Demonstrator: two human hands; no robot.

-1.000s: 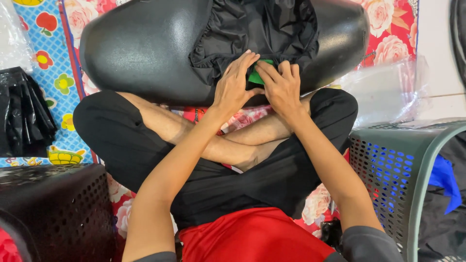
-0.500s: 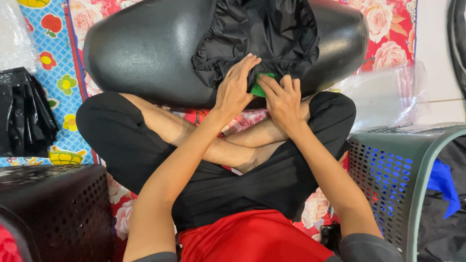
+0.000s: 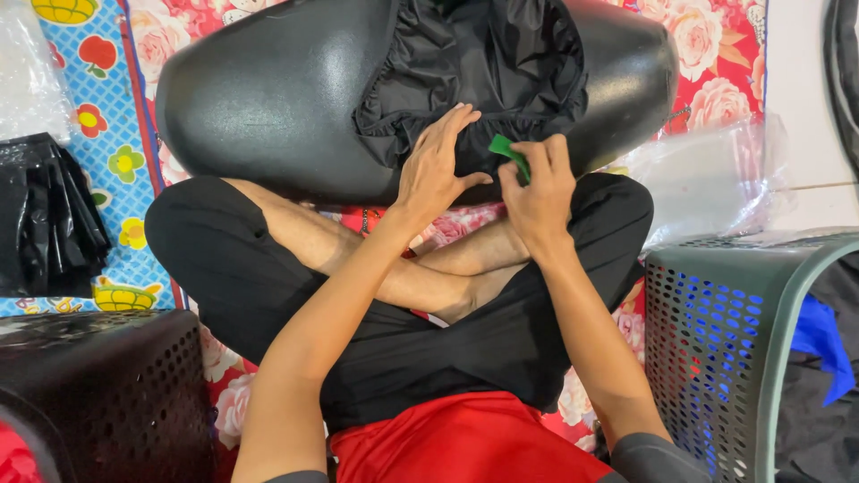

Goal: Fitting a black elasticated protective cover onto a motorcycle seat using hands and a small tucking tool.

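Observation:
A long black padded seat (image 3: 268, 98) lies across the floor in front of my crossed legs. A wrinkled black elasticated cover (image 3: 483, 72) lies over its middle. My left hand (image 3: 434, 165) rests flat, fingers spread, on the cover's lower hem. Just to the right, my right hand (image 3: 540, 192) pinches a small green tool (image 3: 507, 152) against the same hem. What kind of tool it is stays hidden by my fingers.
A black perforated basket (image 3: 98, 394) stands at the lower left and a grey-green perforated basket (image 3: 725, 349) holding blue and dark cloth at the right. Folded black covers (image 3: 45, 215) lie at the left. Clear plastic bags (image 3: 716, 179) sit behind the right basket on a floral mat.
My right hand has drawn back a little to the right, so more of the green tool shows. My left hand has stayed on the cover's hem.

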